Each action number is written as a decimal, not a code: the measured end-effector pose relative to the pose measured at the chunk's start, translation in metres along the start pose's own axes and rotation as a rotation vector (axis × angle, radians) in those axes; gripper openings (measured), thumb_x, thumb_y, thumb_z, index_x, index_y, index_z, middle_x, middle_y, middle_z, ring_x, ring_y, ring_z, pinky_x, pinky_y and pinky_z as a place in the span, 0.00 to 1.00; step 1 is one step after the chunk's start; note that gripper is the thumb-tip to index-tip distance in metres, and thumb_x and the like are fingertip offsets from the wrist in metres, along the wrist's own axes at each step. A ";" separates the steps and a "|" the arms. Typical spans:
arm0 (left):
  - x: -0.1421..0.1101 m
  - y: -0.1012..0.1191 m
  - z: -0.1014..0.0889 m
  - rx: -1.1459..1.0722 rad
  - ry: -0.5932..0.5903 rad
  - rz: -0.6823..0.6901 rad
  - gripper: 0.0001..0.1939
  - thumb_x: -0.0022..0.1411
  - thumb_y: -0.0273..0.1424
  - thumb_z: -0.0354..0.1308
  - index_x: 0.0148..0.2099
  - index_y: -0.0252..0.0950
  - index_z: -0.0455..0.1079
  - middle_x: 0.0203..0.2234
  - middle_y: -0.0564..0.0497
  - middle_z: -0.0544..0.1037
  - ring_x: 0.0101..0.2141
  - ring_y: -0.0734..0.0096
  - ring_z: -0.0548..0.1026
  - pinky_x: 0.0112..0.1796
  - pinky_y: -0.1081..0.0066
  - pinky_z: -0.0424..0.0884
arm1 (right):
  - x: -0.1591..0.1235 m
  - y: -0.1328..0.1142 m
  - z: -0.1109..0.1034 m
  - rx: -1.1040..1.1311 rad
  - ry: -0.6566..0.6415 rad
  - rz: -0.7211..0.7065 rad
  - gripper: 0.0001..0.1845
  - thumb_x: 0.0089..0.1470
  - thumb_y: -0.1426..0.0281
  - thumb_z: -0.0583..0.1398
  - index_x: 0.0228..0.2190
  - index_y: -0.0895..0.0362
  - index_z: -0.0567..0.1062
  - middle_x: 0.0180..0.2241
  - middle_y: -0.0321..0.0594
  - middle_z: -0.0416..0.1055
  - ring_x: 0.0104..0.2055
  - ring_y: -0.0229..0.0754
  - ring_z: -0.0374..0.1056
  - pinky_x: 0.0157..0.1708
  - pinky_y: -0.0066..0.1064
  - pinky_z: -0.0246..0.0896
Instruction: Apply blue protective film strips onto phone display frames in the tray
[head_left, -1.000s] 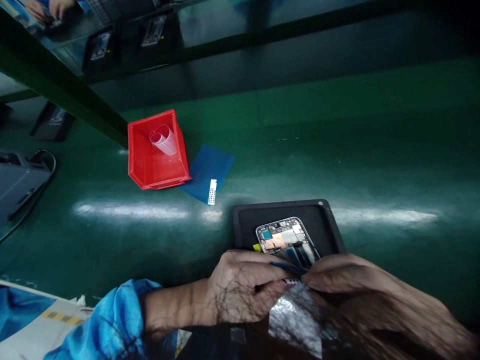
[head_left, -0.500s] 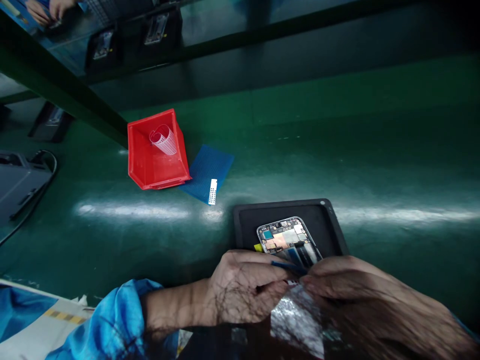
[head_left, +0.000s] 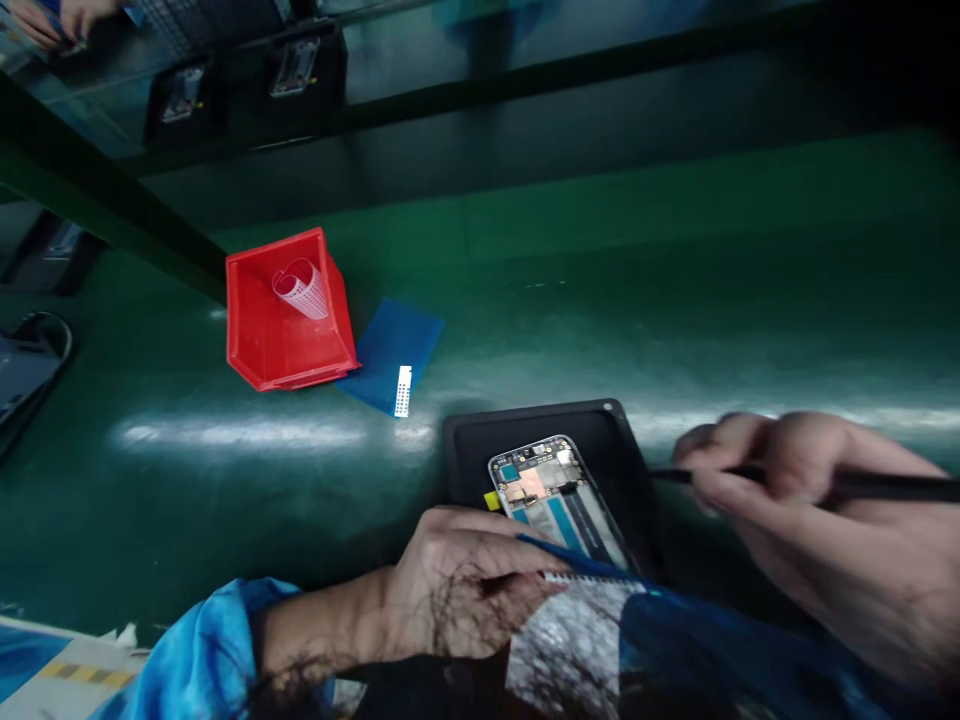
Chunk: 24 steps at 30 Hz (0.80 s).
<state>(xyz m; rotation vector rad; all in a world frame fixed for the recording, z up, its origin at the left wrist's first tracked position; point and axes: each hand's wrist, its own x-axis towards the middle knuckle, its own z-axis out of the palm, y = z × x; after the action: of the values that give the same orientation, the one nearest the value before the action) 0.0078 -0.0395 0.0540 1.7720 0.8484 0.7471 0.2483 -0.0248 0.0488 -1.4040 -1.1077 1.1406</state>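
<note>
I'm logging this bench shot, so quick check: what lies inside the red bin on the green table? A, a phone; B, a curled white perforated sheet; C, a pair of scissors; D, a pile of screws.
B: the red bin holds only a curled white perforated sheet, rolled up near its back wall; the opened phone sits in the black tray instead.

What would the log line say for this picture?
left hand: on phone in tray | right hand: holds stick, beside tray

Green bench (head_left: 600,300) lies bare at twelve to three o'clock of black tray (head_left: 622,440); red bin (head_left: 289,320) blocks ten o'clock.
</note>
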 end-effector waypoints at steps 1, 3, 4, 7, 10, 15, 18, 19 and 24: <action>0.001 0.001 -0.001 -0.003 -0.007 0.005 0.04 0.60 0.23 0.60 0.38 0.31 0.75 0.32 0.47 0.82 0.33 0.75 0.83 0.38 0.85 0.77 | 0.007 -0.001 -0.001 0.006 -0.027 0.006 0.23 0.41 0.61 0.78 0.16 0.51 0.69 0.23 0.34 0.78 0.29 0.39 0.78 0.30 0.22 0.74; 0.003 0.001 -0.003 0.003 -0.022 0.006 0.03 0.59 0.22 0.60 0.36 0.29 0.75 0.31 0.47 0.82 0.31 0.76 0.83 0.37 0.86 0.76 | 0.016 -0.001 0.000 -0.035 -0.094 -0.007 0.21 0.44 0.65 0.76 0.17 0.51 0.71 0.23 0.33 0.79 0.28 0.36 0.77 0.29 0.19 0.73; 0.004 0.002 -0.004 0.015 -0.025 0.014 0.02 0.58 0.21 0.61 0.35 0.28 0.75 0.31 0.46 0.82 0.31 0.76 0.83 0.37 0.86 0.76 | 0.017 0.001 0.002 -0.073 -0.117 -0.023 0.20 0.45 0.66 0.75 0.17 0.52 0.71 0.23 0.33 0.80 0.28 0.35 0.77 0.29 0.18 0.73; 0.006 0.000 -0.006 0.081 -0.051 0.077 0.04 0.56 0.21 0.62 0.36 0.28 0.74 0.32 0.47 0.82 0.35 0.76 0.83 0.42 0.87 0.75 | 0.012 0.007 0.005 -0.129 -0.127 -0.068 0.17 0.47 0.69 0.73 0.18 0.51 0.72 0.24 0.31 0.80 0.28 0.34 0.78 0.29 0.18 0.73; 0.005 -0.001 -0.006 0.118 -0.079 0.085 0.06 0.57 0.21 0.62 0.39 0.31 0.73 0.35 0.50 0.82 0.38 0.79 0.82 0.48 0.89 0.71 | 0.005 0.012 0.005 -0.131 -0.107 -0.089 0.15 0.50 0.68 0.72 0.19 0.50 0.73 0.25 0.30 0.80 0.30 0.34 0.78 0.32 0.18 0.74; 0.004 -0.001 -0.005 0.133 -0.038 0.061 0.05 0.58 0.23 0.61 0.39 0.33 0.73 0.35 0.52 0.82 0.39 0.80 0.82 0.48 0.90 0.71 | 0.006 0.010 0.006 -0.180 -0.131 -0.073 0.15 0.51 0.69 0.71 0.19 0.48 0.73 0.26 0.28 0.80 0.30 0.35 0.78 0.31 0.18 0.74; 0.005 -0.001 -0.006 0.135 -0.076 0.067 0.05 0.59 0.23 0.60 0.39 0.33 0.73 0.36 0.52 0.82 0.39 0.79 0.82 0.48 0.89 0.71 | 0.009 0.006 0.007 -0.191 -0.146 -0.070 0.15 0.51 0.69 0.71 0.19 0.48 0.74 0.25 0.29 0.80 0.30 0.35 0.79 0.31 0.19 0.74; 0.005 -0.001 -0.006 0.132 -0.076 0.063 0.05 0.59 0.23 0.60 0.39 0.33 0.73 0.36 0.51 0.82 0.39 0.79 0.82 0.47 0.89 0.71 | 0.009 0.005 0.007 -0.187 -0.146 -0.072 0.15 0.51 0.69 0.71 0.19 0.48 0.74 0.25 0.29 0.80 0.30 0.36 0.79 0.31 0.19 0.74; 0.003 0.000 -0.007 0.114 -0.082 0.019 0.06 0.59 0.24 0.60 0.40 0.34 0.73 0.38 0.52 0.81 0.40 0.78 0.81 0.48 0.89 0.71 | 0.006 0.011 0.005 -0.188 -0.155 -0.092 0.15 0.52 0.68 0.71 0.20 0.48 0.74 0.26 0.28 0.80 0.31 0.34 0.78 0.33 0.17 0.73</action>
<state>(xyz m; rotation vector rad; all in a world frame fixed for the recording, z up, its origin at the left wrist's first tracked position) 0.0038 -0.0329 0.0563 1.9004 0.8342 0.6441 0.2453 -0.0190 0.0369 -1.4090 -1.4065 1.1167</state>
